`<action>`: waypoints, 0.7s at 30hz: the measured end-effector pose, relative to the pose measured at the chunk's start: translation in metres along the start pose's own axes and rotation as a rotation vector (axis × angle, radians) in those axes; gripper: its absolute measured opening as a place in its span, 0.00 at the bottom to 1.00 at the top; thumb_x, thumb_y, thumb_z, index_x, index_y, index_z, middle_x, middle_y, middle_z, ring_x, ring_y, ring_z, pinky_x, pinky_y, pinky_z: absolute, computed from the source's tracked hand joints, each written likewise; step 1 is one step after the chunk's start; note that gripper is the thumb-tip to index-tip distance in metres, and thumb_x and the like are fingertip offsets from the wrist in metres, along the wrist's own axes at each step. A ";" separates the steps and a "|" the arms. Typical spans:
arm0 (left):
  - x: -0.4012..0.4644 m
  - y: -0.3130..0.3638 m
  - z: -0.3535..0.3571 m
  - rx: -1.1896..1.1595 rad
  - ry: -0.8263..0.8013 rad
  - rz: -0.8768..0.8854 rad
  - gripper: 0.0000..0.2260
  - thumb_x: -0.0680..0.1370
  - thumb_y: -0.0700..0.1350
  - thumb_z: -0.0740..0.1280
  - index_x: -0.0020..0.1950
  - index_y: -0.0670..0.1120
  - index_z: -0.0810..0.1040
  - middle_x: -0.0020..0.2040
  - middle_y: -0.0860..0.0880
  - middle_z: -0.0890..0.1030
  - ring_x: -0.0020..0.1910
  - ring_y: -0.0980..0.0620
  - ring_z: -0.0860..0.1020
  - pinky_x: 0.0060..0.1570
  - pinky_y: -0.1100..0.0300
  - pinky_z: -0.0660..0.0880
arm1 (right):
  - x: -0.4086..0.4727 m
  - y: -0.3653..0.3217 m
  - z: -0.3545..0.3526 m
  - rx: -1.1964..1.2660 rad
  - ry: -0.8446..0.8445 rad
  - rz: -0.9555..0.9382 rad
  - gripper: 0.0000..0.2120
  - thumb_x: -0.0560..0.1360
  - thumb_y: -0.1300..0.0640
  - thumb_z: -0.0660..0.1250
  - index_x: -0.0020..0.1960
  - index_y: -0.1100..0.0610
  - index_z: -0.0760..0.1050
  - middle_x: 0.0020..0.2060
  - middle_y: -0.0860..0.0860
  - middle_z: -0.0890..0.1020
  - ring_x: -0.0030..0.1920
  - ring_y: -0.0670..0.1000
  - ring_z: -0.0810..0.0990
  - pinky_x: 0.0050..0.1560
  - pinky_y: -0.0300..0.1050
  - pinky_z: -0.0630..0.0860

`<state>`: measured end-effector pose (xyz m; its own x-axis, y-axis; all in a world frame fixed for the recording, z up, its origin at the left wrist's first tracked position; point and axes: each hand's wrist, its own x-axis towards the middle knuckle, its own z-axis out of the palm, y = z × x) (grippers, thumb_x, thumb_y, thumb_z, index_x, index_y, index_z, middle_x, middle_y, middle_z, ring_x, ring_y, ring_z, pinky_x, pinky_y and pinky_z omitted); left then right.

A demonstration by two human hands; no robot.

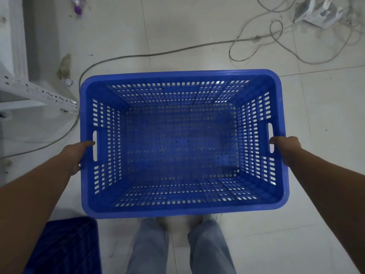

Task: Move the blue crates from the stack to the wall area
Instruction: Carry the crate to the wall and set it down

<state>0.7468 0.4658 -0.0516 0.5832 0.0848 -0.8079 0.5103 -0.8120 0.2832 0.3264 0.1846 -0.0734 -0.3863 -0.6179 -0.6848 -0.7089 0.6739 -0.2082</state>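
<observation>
I carry the blue crate [180, 143] out over the floor [197, 36], in front of my legs. My left hand [76, 158] and right hand [285, 150] each grip a side handle slot, fingers curled under the rim. The loose cables [254, 38] ahead could trip me. The crate is empty, perforated, held level.
</observation>
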 end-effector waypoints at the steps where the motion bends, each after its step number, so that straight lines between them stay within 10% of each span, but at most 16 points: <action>1: -0.006 0.001 -0.005 -0.004 0.005 -0.006 0.23 0.77 0.45 0.66 0.71 0.40 0.68 0.70 0.42 0.72 0.67 0.40 0.72 0.65 0.44 0.69 | -0.006 0.004 -0.005 -0.017 0.012 0.004 0.28 0.71 0.57 0.69 0.67 0.67 0.66 0.51 0.62 0.75 0.54 0.66 0.78 0.56 0.60 0.77; 6: -0.059 0.016 -0.045 -0.056 0.050 0.046 0.22 0.77 0.41 0.67 0.69 0.37 0.69 0.69 0.40 0.73 0.64 0.39 0.73 0.62 0.46 0.69 | -0.048 0.008 -0.050 -0.015 0.026 -0.008 0.12 0.73 0.61 0.65 0.53 0.67 0.69 0.38 0.60 0.73 0.34 0.59 0.73 0.44 0.51 0.71; 11: -0.137 0.052 -0.106 -0.156 0.059 0.091 0.19 0.76 0.40 0.68 0.65 0.35 0.72 0.66 0.36 0.75 0.34 0.46 0.71 0.54 0.45 0.71 | -0.120 -0.022 -0.130 -0.032 0.032 -0.083 0.10 0.71 0.63 0.64 0.47 0.70 0.75 0.44 0.66 0.78 0.50 0.68 0.79 0.54 0.59 0.77; 17: -0.245 0.098 -0.204 -0.181 0.053 0.251 0.14 0.75 0.42 0.69 0.57 0.36 0.74 0.60 0.36 0.78 0.43 0.38 0.76 0.50 0.43 0.75 | -0.238 -0.065 -0.228 0.255 0.044 -0.244 0.09 0.71 0.59 0.62 0.44 0.65 0.76 0.27 0.56 0.78 0.30 0.54 0.81 0.41 0.48 0.74; 21: -0.315 0.116 -0.258 -0.273 0.104 0.351 0.20 0.74 0.41 0.70 0.62 0.33 0.74 0.60 0.35 0.79 0.45 0.38 0.78 0.49 0.42 0.76 | -0.312 -0.083 -0.268 0.381 0.101 -0.362 0.09 0.72 0.54 0.61 0.41 0.61 0.71 0.39 0.60 0.78 0.40 0.62 0.81 0.45 0.53 0.75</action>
<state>0.7851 0.4934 0.3692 0.8038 -0.0990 -0.5865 0.4107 -0.6210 0.6676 0.3474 0.2132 0.3452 -0.2249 -0.8614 -0.4555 -0.5502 0.4981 -0.6702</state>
